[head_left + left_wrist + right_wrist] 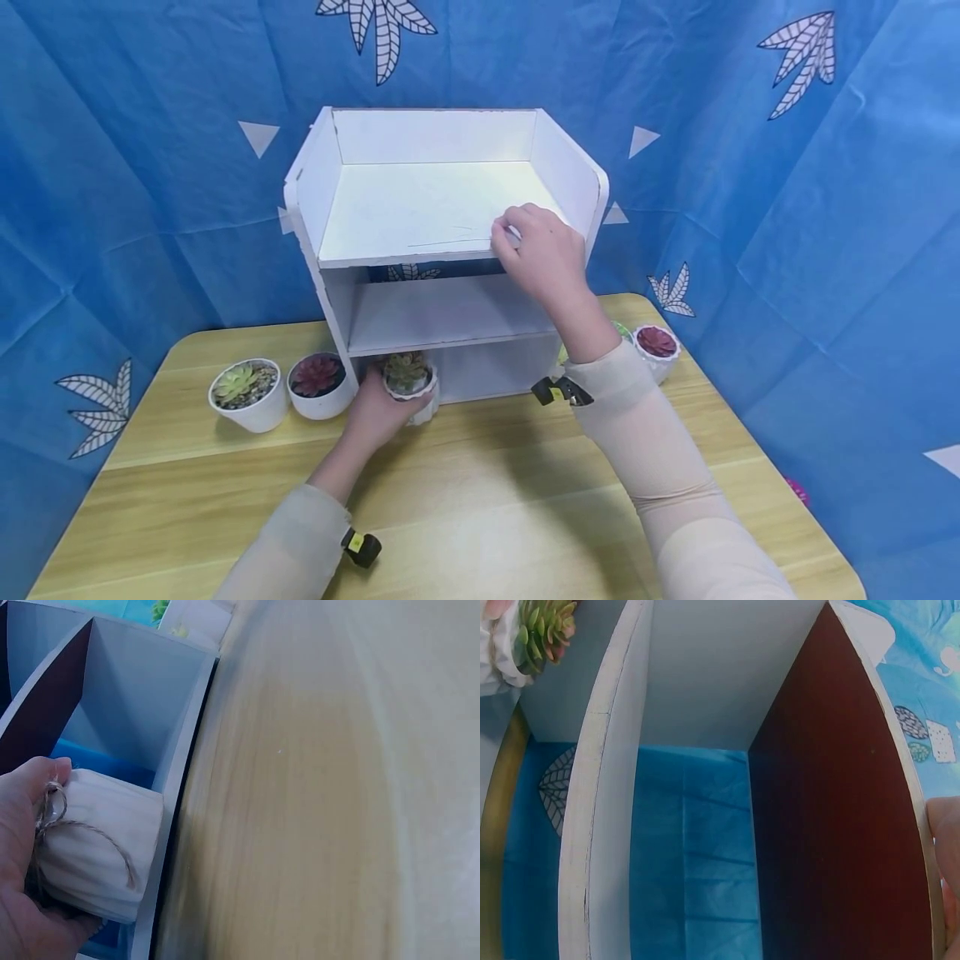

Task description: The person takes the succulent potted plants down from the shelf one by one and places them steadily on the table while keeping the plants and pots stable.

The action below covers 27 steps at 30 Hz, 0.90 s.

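Observation:
In the head view my left hand (382, 408) holds a potted succulent (407, 372) at the left of the shelf's bottom compartment. Its white fluted pot (105, 844) lies between my thumb and fingers in the left wrist view, with a twine bow tied round it. My right hand (542, 254) rests at the front edge of the top board of the white shelf unit (442, 200), near its right side. The fingers are loosely bent and hold no plant. Only a bit of that hand shows at the edge of the right wrist view.
Left of the shelf stand a white pot with a light green succulent (258, 408) and one with a dark red succulent (321, 404). A red succulent (656, 342) stands right, beside a green plant partly hidden by my right arm. Blue cloth (150, 167) hangs behind the wooden table (465, 500).

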Motion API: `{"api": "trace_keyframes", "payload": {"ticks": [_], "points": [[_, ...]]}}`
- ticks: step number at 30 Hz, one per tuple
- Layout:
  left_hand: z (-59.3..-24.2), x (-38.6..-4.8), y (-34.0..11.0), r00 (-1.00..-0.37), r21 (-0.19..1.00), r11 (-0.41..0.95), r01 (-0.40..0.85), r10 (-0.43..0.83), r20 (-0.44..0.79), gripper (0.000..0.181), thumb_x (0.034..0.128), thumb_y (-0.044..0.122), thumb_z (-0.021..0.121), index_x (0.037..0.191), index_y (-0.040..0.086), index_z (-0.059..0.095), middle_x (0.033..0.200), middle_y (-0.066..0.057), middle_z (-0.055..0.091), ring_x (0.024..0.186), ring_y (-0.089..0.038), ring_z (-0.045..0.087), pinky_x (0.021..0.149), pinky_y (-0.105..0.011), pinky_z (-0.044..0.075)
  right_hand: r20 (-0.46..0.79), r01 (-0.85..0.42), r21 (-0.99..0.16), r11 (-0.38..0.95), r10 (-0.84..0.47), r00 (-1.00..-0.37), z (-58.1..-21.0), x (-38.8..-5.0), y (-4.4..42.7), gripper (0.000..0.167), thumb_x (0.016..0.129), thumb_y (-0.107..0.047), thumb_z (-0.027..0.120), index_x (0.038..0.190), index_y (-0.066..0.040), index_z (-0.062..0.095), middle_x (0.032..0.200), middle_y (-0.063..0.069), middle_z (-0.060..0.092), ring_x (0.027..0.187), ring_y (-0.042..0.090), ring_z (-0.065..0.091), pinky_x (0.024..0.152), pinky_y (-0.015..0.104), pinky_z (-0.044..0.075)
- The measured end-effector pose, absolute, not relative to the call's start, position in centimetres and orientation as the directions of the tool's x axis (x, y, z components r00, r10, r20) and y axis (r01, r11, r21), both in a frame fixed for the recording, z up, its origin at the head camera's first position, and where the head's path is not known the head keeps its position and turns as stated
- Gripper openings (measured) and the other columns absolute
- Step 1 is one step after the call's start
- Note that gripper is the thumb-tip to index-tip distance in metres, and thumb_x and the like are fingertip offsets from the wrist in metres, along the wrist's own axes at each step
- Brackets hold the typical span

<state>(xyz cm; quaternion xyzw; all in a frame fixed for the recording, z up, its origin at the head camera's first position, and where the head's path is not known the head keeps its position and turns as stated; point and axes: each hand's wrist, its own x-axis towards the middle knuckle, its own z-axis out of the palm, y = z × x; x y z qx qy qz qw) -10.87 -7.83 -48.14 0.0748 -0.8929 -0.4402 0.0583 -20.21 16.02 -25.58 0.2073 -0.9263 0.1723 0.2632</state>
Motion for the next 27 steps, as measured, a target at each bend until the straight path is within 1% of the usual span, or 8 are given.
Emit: {"api": "trace_keyframes", "payload": {"ticks": [8,15,20,27], "points": [[-48.1,-10.0,-7.6,-0.982,0.81,0.583,-0.071,-0.185,0.047,0.102,0.0764,0.049,0.084,0.145,-0.004,0.03,0.141,-0.024,0.046,0.131,-0.04,0.048,0.109,-0.054,0.04,0.561,-0.479,-0.212,0.852,-0.295,-0.773,-25.4,-20.2,16.1,0.038,0.1,-0.04,0.043,0.108,-0.018,0.073,0.107,0.001,0.071,0.093,0.02,0.063,0.067,0.037,0.052],[-48.1,-9.1,-7.8,-0.983,0.824,0.562,-0.071,-0.18,0.039,0.102,0.0755,0.048,0.085,0.145,-0.003,0.03,0.141,-0.024,0.046,0.131,-0.04,0.048,0.109,-0.053,0.04,0.556,-0.48,-0.215,0.851,-0.298,-0.776,-25.5,-20.3,16.1,0.037,0.1,-0.04,0.043,0.107,-0.019,0.073,0.106,0.0,0.07,0.091,0.019,0.062,0.066,0.038,0.052],[-47.7,-8.5,-7.9,-0.983,0.832,0.55,-0.075,-0.181,0.031,0.104,0.074,0.052,0.085,0.145,-0.001,0.031,0.14,-0.022,0.047,0.131,-0.038,0.048,0.109,-0.053,0.04,0.559,-0.485,-0.219,0.847,-0.299,-0.774,-25.5,-20.4,16.2,0.038,0.1,-0.039,0.043,0.106,-0.018,0.073,0.105,0.0,0.071,0.091,0.019,0.062,0.066,0.038,0.052],[-46.9,-7.8,-7.9,-0.984,0.835,0.547,-0.059,-0.173,0.044,0.102,0.0729,0.053,0.086,0.144,-0.001,0.035,0.138,-0.02,0.05,0.128,-0.037,0.051,0.107,-0.052,0.041,0.558,-0.488,-0.218,0.845,-0.303,-0.773,-25.5,-20.4,16.3,0.038,0.1,-0.04,0.042,0.107,-0.018,0.073,0.105,0.001,0.07,0.092,0.019,0.062,0.067,0.037,0.052]]}}
